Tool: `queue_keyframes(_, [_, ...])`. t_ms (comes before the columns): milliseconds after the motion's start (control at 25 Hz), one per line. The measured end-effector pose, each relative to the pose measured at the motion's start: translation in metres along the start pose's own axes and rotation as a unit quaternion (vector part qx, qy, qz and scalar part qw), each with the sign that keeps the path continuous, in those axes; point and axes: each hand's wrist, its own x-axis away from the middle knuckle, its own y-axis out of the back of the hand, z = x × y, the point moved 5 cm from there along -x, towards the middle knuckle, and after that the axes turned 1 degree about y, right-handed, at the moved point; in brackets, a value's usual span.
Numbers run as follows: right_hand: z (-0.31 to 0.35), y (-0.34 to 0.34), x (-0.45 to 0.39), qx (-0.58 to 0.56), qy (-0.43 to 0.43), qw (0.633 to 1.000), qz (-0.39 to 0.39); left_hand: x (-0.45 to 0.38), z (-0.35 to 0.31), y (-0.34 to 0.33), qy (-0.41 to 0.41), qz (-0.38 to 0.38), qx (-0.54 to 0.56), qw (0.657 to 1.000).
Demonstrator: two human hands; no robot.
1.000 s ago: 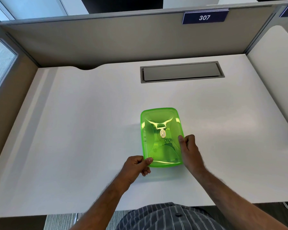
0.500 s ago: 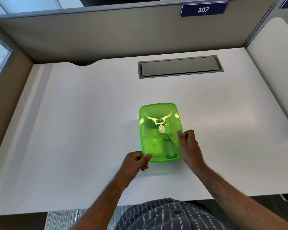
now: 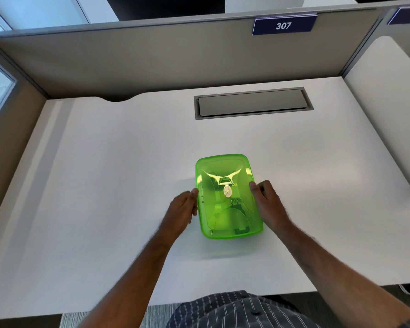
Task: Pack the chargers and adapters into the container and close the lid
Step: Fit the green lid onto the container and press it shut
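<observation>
A translucent green container (image 3: 227, 197) lies on the white desk (image 3: 104, 185) with its green lid on top. Dim shapes of chargers show through the lid, with a small round sticker at its middle. My left hand (image 3: 182, 209) rests against the container's left edge, fingers straight and together. My right hand (image 3: 266, 201) presses the right edge, its fingers curled and the thumb on the lid rim. No loose chargers or adapters lie on the desk.
A grey cable hatch (image 3: 252, 102) is set into the desk behind the container. Beige partition walls (image 3: 152, 58) enclose the desk at the back and left; a sign reading 307 (image 3: 283, 26) hangs on the back wall. A neighbouring white desk (image 3: 388, 102) lies to the right.
My left hand has slid from the container's near left corner up along its left side. The right hand stays on the right edge. The view has tilted slightly.
</observation>
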Motion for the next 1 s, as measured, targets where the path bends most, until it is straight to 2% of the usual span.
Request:
queue_keyframes(120, [0.021,-0.003,-0.031,0.001,-0.003,1.0,0.004,-0.035,-0.023,0.006,-0.006,-0.047,-0.053,0.997])
queue_keyframes(280, [0.042,-0.011,-0.071,0.028,-0.013,0.999,0.016,-0.074,-0.052,0.005,0.03,-0.068,-0.119,0.99])
queue_keyframes(520, [0.059,-0.018,-0.102,0.021,0.013,1.0,0.013,-0.1,-0.069,0.006,0.017,-0.064,-0.118,0.991])
queue_keyframes(840, [0.059,-0.022,-0.105,0.044,0.036,0.998,0.011,-0.105,-0.065,0.004,0.053,-0.037,-0.076,0.995])
queue_keyframes(1000, [0.06,-0.018,-0.101,0.028,0.039,0.999,0.009,-0.101,-0.078,0.004,-0.001,-0.067,-0.188,0.98])
